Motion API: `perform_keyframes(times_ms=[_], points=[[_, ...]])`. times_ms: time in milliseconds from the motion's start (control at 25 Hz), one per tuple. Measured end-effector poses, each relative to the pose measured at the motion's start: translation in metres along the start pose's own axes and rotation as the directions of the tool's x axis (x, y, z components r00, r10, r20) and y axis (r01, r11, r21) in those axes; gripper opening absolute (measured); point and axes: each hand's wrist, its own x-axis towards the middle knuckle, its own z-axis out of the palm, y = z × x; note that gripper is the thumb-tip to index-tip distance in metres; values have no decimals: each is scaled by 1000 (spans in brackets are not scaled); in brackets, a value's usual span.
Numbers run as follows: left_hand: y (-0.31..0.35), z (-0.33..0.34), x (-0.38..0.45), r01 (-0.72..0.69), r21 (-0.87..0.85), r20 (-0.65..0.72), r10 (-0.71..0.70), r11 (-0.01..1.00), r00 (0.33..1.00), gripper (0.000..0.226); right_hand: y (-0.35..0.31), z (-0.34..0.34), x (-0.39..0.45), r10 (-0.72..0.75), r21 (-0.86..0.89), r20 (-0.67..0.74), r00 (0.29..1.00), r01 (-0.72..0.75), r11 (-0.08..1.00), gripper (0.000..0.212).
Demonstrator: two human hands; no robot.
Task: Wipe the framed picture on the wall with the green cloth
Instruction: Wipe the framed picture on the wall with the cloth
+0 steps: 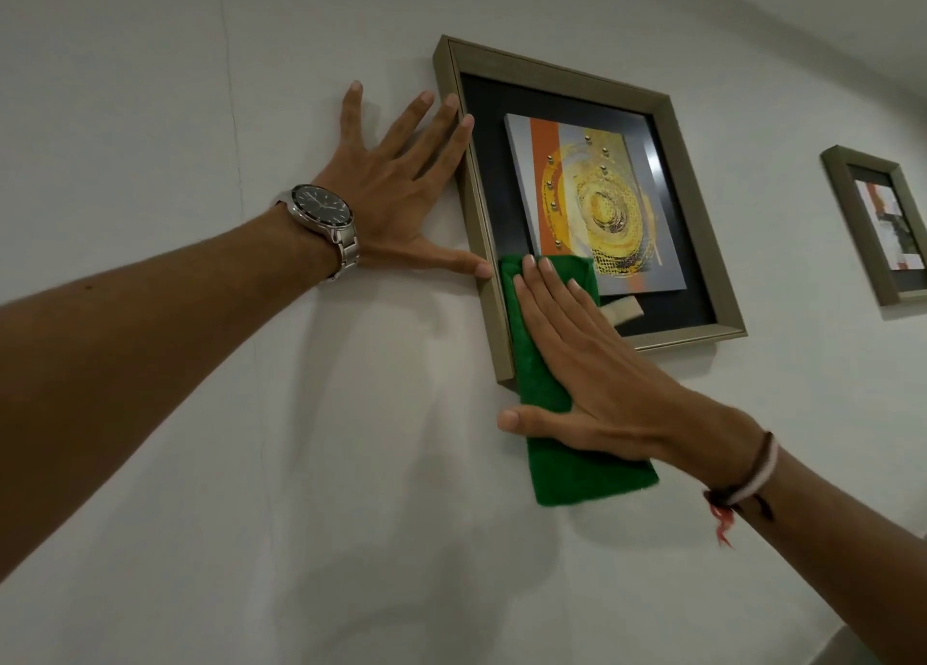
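A framed picture [647, 97] with a dull gold frame and an orange and yellow print hangs on the white wall. My left hand [396, 197], fingers spread, lies flat on the wall with fingertips and thumb touching the frame's left edge. My right hand [592, 373] lies flat on a folded green cloth [577, 479], pressing it against the frame's lower left corner and the glass. The cloth's lower end hangs past the frame over the wall. A watch is on my left wrist.
A second, smaller framed picture [847, 213] hangs on the same wall to the right, partly cut off by the view's edge. Bare white wall [200, 87] extends to the left and below.
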Motion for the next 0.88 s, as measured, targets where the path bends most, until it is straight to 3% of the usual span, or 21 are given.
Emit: perform_keyframes(times_ms=[120,440,720,880], points=[[4,1,0,-3,-8,-15,2,1000,1000,144,-1,2,-3,32,19,18,999,-32,999,130],[2,6,2,-24,-7,-37,23,1000,999,144,12,-20,50,35,8,-118,992,-34,999,128],[1,3,3,-22,3,-27,23,1000,999,145,-7,6,-29,24,95,21,999,-26,995,130],[3,1,2,-10,8,-6,10,1000,1000,144,-3,0,-33,23,114,88,996,-33,993,131]])
